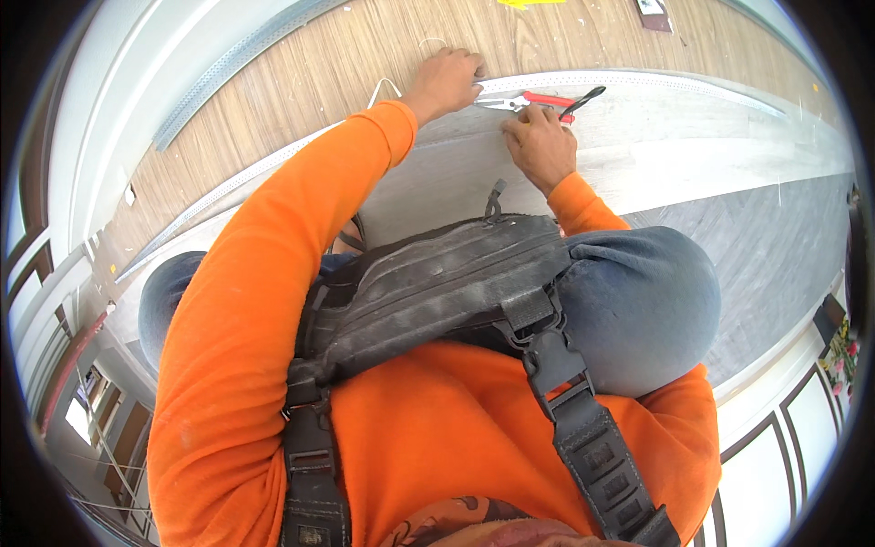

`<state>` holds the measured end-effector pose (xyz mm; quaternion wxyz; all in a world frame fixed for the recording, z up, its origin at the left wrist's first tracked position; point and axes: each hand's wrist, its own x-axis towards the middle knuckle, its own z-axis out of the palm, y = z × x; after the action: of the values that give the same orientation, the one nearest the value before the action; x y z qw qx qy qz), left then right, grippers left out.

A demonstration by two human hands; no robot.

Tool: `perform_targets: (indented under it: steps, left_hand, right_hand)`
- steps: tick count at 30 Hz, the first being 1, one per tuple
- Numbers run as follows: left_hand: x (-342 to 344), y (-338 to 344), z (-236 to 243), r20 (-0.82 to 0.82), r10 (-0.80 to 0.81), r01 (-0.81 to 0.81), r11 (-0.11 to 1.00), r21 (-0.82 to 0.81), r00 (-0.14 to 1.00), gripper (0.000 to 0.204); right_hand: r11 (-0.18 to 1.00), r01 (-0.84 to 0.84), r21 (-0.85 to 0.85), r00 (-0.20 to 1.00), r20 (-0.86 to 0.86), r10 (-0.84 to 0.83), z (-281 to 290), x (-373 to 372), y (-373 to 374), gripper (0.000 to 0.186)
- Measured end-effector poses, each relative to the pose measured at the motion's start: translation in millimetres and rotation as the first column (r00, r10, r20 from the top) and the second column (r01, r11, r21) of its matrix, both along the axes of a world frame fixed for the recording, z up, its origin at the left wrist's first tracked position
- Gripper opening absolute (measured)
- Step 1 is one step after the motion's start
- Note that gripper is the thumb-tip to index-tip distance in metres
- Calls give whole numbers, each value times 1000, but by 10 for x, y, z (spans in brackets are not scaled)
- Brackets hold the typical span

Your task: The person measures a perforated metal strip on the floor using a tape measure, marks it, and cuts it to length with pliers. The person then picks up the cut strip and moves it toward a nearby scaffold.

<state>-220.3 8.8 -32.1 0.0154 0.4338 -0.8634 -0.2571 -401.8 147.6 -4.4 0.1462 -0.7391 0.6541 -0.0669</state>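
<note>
My left hand (447, 80) has its fingers curled at the long white perforated metal strip (674, 80), which runs in a curve across the wood-look panel (301, 73) and pale grey boards (656, 137). Right of it, my right hand (540, 146) grips a pair of metal snips (510, 102) with red and dark handles, their blades pointing left along the strip toward my left hand. A thin white cord or strip (383, 88) loops beside my left hand. My left fingertips are partly hidden.
Another perforated strip (228, 68) lies at upper left. A yellow item (524, 3) and a small brown piece (653, 14) are at the top edge. My knees and a dark chest bag (428, 283) fill the middle. A dark grey floor (738, 264) is at right, flowers (838, 356) beyond.
</note>
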Motion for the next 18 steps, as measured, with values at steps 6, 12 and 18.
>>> perform_targets:
  steps: [6, 12, 18]
  left_hand:
    - [-29, 24, -14, 21, 99, -99, 995, 33, 995, 19]
    - [-45, -66, -84, 34, 144, -147, 982, 115, 989, 14]
    - [16, -245, -57, 58, 201, -209, 956, 204, 978, 16]
  right_hand:
    - [973, -23, 228, 999, -19, 28, -49, 131, 381, 13]
    - [928, -43, 371, 994, 109, 2, -61, 123, 379, 18]
    - [871, -128, 474, 989, -7, 149, -6, 192, 312, 22]
